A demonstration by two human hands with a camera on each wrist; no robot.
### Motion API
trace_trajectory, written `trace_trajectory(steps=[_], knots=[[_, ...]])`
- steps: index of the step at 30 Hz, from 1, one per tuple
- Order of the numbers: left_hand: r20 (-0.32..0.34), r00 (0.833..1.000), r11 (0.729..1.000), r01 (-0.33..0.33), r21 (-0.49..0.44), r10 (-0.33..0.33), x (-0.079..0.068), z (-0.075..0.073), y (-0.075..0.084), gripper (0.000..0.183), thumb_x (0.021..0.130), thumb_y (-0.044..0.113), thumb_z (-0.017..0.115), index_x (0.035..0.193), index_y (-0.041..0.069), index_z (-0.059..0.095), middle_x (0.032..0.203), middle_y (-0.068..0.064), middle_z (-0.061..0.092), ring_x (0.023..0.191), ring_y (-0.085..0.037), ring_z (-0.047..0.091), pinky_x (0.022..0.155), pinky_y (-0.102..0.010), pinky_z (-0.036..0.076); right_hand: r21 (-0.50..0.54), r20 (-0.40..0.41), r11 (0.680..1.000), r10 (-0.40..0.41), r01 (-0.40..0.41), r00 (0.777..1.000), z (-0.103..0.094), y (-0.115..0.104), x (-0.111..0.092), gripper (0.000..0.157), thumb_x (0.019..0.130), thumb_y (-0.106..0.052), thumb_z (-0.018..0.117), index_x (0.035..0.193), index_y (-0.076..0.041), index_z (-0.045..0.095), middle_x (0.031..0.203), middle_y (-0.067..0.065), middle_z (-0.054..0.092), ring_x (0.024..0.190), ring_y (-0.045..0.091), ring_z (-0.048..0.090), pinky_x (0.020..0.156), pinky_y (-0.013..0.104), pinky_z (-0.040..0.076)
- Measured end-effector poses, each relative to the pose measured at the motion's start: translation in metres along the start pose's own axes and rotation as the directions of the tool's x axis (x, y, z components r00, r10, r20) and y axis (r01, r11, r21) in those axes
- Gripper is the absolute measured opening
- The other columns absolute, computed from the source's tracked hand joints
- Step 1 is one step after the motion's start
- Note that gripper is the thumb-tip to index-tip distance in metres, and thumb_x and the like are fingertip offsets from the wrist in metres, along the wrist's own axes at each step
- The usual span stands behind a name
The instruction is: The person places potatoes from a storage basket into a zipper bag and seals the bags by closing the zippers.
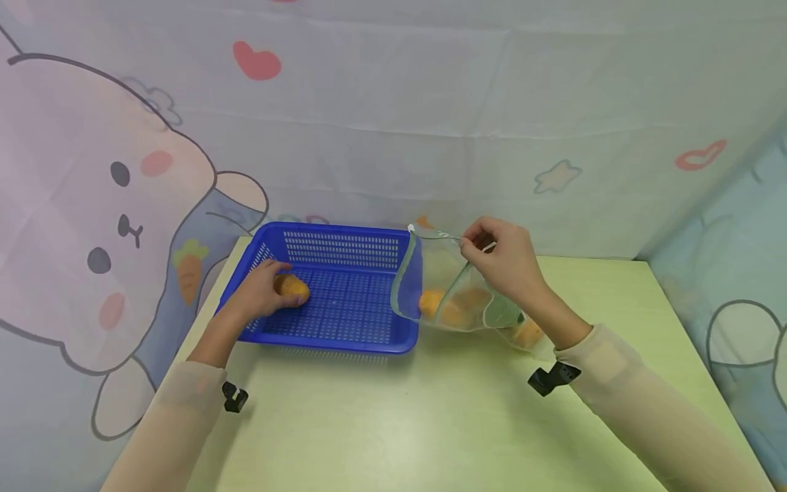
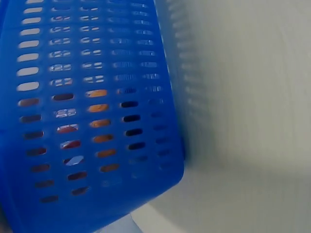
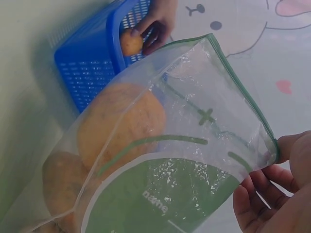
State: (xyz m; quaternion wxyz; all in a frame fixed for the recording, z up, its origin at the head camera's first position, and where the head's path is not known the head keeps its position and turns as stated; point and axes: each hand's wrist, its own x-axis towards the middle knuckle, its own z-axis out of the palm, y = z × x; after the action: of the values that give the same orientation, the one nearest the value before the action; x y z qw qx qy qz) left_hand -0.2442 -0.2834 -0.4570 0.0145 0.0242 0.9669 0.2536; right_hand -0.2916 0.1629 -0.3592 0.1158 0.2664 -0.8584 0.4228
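Note:
My left hand (image 1: 260, 292) is inside the blue plastic basket (image 1: 335, 345) at its left end, with fingers and thumb around a yellow-orange mango (image 1: 295, 288). In the right wrist view, the same mango (image 3: 130, 42) shows under the fingertips. My right hand (image 1: 509, 258) pinches the top edge of a clear zip bag (image 1: 455, 273) between thumb and fingers. The bag's mouth gapes toward the basket, its lower edge beside the basket's right rim. Several mangoes (image 1: 433, 304) lie inside it. Green print (image 3: 146, 204) with the word "name" marks the bag. Basket slats mostly hide the held mango in the left wrist view.
The basket and bag sit toward the back of a pale yellow-green table (image 1: 393, 424). A cartoon-printed cloth (image 1: 393, 102) hangs right behind the table and along its sides. Each wrist carries a small black camera (image 1: 553, 377).

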Motion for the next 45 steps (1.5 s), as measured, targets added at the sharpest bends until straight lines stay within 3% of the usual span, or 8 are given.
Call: trace_trajectory(steps=[7, 16, 20, 24, 29, 37, 41, 45], knots=[[-0.03, 0.999, 0.997, -0.035, 0.068, 0.037, 0.001, 0.007, -0.004, 0.065, 0.09, 0.017, 0.087, 0.14, -0.012, 0.057, 0.133, -0.032, 0.057, 0.121, -0.05, 0.056, 0.106, -0.064, 0.047, 0.007, 0.0, 1.0, 0.01, -0.01, 1.0, 0.0, 0.001, -0.001, 0.008, 0.1, -0.01, 0.069, 0.095, -0.008, 0.074, 0.087, 0.003, 0.073, 0.079, 0.016, 0.068, 0.07, 0.027, 0.058], [-0.038, 0.999, 0.982, -0.017, 0.187, 0.025, 0.003, 0.008, -0.003, 0.061, 0.089, 0.022, 0.087, 0.134, -0.011, 0.062, 0.134, -0.033, 0.057, 0.121, -0.052, 0.052, 0.105, -0.064, 0.045, 0.021, 0.005, 1.0, 0.007, -0.007, 1.0, 0.006, 0.003, 0.001, 0.009, 0.099, -0.01, 0.069, 0.093, -0.009, 0.074, 0.086, 0.003, 0.073, 0.078, 0.016, 0.068, 0.07, 0.029, 0.058], [-0.04, 0.999, 0.987, -0.027, 0.16, 0.034, 0.002, 0.007, -0.001, 0.06, 0.09, 0.026, 0.087, 0.133, -0.01, 0.064, 0.132, -0.03, 0.058, 0.12, -0.049, 0.053, 0.104, -0.063, 0.046, 0.023, 0.009, 1.0, 0.005, -0.005, 1.0, 0.007, 0.003, 0.002, 0.009, 0.099, -0.011, 0.068, 0.093, -0.009, 0.074, 0.086, 0.002, 0.073, 0.078, 0.016, 0.068, 0.07, 0.03, 0.058], [-0.067, 0.991, 0.991, -0.111, 0.073, 0.116, 0.003, 0.006, 0.008, 0.058, 0.09, 0.029, 0.088, 0.131, -0.006, 0.067, 0.131, -0.025, 0.06, 0.121, -0.045, 0.055, 0.102, -0.06, 0.049, 0.021, 0.011, 1.0, 0.003, -0.003, 1.0, 0.007, 0.003, 0.003, 0.009, 0.1, -0.01, 0.068, 0.093, -0.009, 0.074, 0.086, 0.002, 0.073, 0.078, 0.016, 0.069, 0.07, 0.03, 0.059], [-0.114, 0.959, 0.963, -0.266, -0.042, 0.26, 0.006, 0.002, 0.041, 0.055, 0.088, 0.029, 0.09, 0.131, 0.001, 0.069, 0.131, -0.017, 0.062, 0.121, -0.038, 0.057, 0.1, -0.056, 0.054, 0.022, 0.011, 1.0, 0.002, -0.002, 1.0, 0.007, 0.002, 0.003, 0.009, 0.099, -0.01, 0.069, 0.092, -0.008, 0.074, 0.085, 0.003, 0.073, 0.078, 0.016, 0.069, 0.07, 0.031, 0.059], [-0.205, 0.894, 0.881, -0.435, -0.187, 0.398, 0.002, -0.005, 0.125, 0.055, 0.087, 0.027, 0.092, 0.134, 0.008, 0.069, 0.137, -0.008, 0.061, 0.126, -0.029, 0.057, 0.1, -0.049, 0.056, 0.019, 0.015, 1.0, -0.002, 0.002, 1.0, 0.005, 0.002, 0.003, 0.008, 0.099, -0.01, 0.069, 0.093, -0.008, 0.074, 0.085, 0.002, 0.073, 0.078, 0.016, 0.068, 0.069, 0.03, 0.058], [-0.231, 0.86, 0.836, -0.502, -0.222, 0.455, 0.003, 0.002, 0.16, 0.054, 0.087, 0.026, 0.092, 0.133, 0.009, 0.07, 0.136, -0.005, 0.061, 0.125, -0.025, 0.058, 0.1, -0.044, 0.056, 0.015, 0.007, 1.0, -0.001, 0.001, 1.0, 0.003, 0.004, 0.002, 0.007, 0.099, -0.009, 0.069, 0.094, -0.008, 0.074, 0.086, 0.003, 0.074, 0.078, 0.016, 0.069, 0.069, 0.028, 0.058], [-0.245, 0.831, 0.803, -0.551, -0.228, 0.5, 0.008, 0.016, 0.186, 0.053, 0.087, 0.027, 0.091, 0.132, 0.009, 0.07, 0.135, -0.004, 0.061, 0.124, -0.022, 0.057, 0.098, -0.04, 0.056, 0.015, 0.005, 1.0, -0.011, 0.011, 1.0, 0.004, 0.005, 0.003, 0.008, 0.099, -0.009, 0.069, 0.094, -0.009, 0.074, 0.086, 0.002, 0.074, 0.078, 0.016, 0.069, 0.069, 0.027, 0.059]])
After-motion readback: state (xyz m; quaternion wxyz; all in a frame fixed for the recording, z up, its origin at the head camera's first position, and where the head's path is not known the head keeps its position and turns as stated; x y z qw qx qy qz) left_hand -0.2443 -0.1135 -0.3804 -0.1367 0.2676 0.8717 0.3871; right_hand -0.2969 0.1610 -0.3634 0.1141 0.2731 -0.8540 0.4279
